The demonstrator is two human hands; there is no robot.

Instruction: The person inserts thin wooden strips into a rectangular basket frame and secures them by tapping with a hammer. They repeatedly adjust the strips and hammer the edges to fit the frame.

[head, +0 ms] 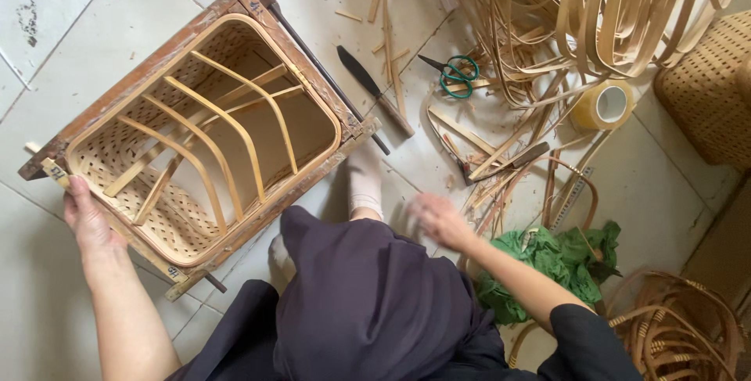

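On the tiled floor (94,5), lay a woven basket (203,138) in its wooden frame (156,64), open mouth up, bent bamboo ribs arching across the inside. Gripped at the near left corner by the left hand (84,221), fingers curled over the frame's edge, thumb along the outside. Hovered to the right of the dark-clothed knee: the right hand (438,221), blurred, palm down, just above the floor, near loose bamboo strips (485,166); could not tell whether its fingers were clenched or released, nor whether anything was held. Rested against the frame's near right side, a socked foot (365,180). Beyond the frame, a long dark knife (374,91) beside a thin rod, then green-handled scissors (458,76) among shavings. Farther right, a tape roll (604,105) under a heap of long strips (610,13). At the right edge, a second woven basket (708,88). Beside the right forearm, a crumpled green cloth (555,260), touching coiled cane (677,326) at the lower right.
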